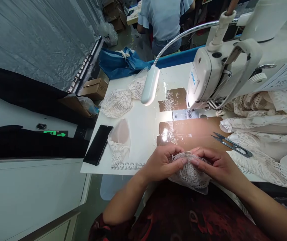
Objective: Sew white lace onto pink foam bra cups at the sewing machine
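Observation:
A piece of white lace fabric (192, 174) is held at the table's front edge, just above my lap. My left hand (165, 162) pinches its upper edge between thumb and fingers. Close beside it, my right hand (215, 164) grips the same edge, the two thumbs nearly meeting. Sheer material shows along the bottom of the lace. Thread snips (232, 144) lie on the table just beyond my right hand. Left of my left hand rests a small lace and mesh piece (120, 142) on the white tabletop (143, 134).
A sewing machine (204, 77) stands at the back right, with a lamp (150, 85) on a bent neck beside it. Lace fabric (264, 140) is heaped at right. More lace pieces (117, 103) and a black phone (98, 144) lie at left. A person (162, 23) sits beyond.

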{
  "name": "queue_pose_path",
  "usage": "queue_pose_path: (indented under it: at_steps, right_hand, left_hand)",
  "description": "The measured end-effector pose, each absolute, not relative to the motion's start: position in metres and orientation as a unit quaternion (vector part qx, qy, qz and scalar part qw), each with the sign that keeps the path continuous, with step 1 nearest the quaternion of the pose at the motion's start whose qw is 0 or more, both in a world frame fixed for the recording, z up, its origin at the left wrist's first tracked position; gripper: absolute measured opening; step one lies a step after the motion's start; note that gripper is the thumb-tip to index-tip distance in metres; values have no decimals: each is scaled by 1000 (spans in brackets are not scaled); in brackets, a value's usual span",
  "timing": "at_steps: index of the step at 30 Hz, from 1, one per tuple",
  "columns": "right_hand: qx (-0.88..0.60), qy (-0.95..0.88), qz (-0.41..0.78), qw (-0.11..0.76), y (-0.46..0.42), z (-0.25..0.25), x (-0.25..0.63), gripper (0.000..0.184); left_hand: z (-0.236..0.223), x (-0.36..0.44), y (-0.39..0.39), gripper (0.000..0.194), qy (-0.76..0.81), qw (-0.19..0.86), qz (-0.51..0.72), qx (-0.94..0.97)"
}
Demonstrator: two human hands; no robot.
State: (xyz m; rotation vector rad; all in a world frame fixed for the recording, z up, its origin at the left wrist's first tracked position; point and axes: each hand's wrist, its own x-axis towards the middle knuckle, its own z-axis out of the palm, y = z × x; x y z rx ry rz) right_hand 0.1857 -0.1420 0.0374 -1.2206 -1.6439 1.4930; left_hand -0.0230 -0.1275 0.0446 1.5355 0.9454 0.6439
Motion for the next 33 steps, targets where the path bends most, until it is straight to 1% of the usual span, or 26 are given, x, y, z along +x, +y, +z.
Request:
queue_pose_path:
  at_steps: [3, 8, 11, 15, 18, 20, 22, 24, 26, 27, 28, 30, 33]
  right_hand:
    - [-474, -613, 548, 315, -141, 39, 185, 28]
    - [-487, -612, 540, 309, -141, 37, 184, 29]
    - [-502, -609, 536, 301, -140, 32, 186, 31]
    - [-502, -609, 535, 302, -136, 32, 189, 24]
    - [-480, -635, 539, 277, -134, 38, 191, 23]
    - [-467, -633, 554, 273, -134, 42, 194, 26]
    - [-467, -583, 587, 312, -136, 42, 198, 26]
    - [-480, -491, 615, 389, -138, 40, 201, 26]
    - [-494, -387, 623, 467, -141, 37, 202, 24]
    - [-500, -348, 621, 493, -143, 35, 202, 24]
    - [-505, -325, 618, 507, -146, 34, 200, 23]
    - [-515, -333, 613, 497, -150, 31, 195, 22]
    - [-511, -401, 621, 439, -156, 31, 188, 23]
  left_hand:
    - [45, -22, -127, 21, 405, 566, 277, 662]
    - [48, -19, -125, 18, 401, 539, 292, 681]
    - [46, -17, -125, 21, 393, 540, 308, 678]
    - [44, -13, -127, 24, 394, 543, 316, 671]
    - [43, -8, -127, 32, 405, 565, 305, 651]
    - [41, -7, -126, 39, 415, 629, 310, 580]
    - [38, -9, -127, 44, 394, 738, 332, 435]
    - [33, -12, -131, 57, 339, 823, 366, 273]
    - [29, -12, -139, 77, 287, 859, 387, 177]
    - [28, -10, -143, 84, 272, 864, 392, 160]
    - [28, -7, -148, 87, 266, 865, 394, 161]
    - [29, 2, -154, 82, 277, 856, 393, 190]
    - [31, 16, -158, 63, 321, 829, 395, 233]
